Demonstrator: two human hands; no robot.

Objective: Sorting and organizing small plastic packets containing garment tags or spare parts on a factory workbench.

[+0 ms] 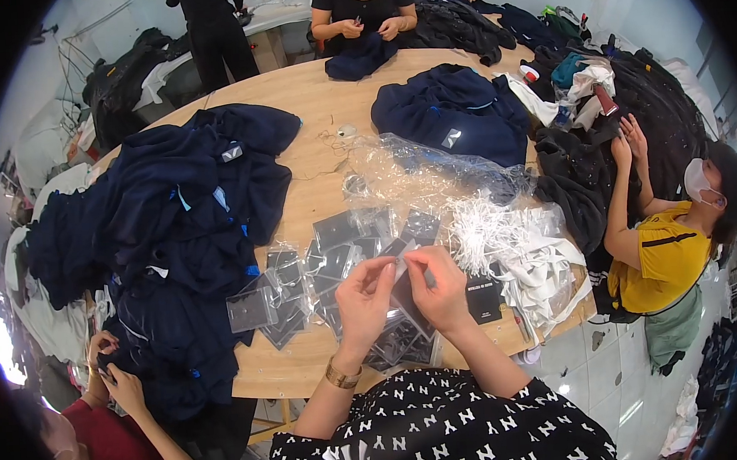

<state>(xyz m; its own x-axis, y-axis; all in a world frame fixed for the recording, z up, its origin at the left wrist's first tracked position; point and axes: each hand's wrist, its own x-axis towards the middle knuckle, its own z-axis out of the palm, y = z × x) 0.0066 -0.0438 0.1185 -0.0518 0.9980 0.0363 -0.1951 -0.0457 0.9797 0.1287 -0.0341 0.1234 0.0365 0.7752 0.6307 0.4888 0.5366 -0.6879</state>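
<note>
My left hand [367,305] and my right hand [440,291] are raised close together over the near part of the table. Thumb and forefinger of each are pinched, tips almost meeting; what they hold is too small and partly hidden to name. Just below and between them a dark tag in a clear sleeve [406,293] shows, and I cannot tell whether it hangs from my fingers. Around and under my hands lie several more dark tags in clear plastic sleeves [252,309]. Right of my right hand is a bundle of white strings [487,234], with a black card [484,302] below it.
Dark navy garments [158,183] are heaped at left; another navy garment [450,113] lies at the far side. Crumpled clear plastic [436,172] and white fabric strips [546,275] cover the table [317,116] nearby. Co-workers sit left, right and across, handling dark garments.
</note>
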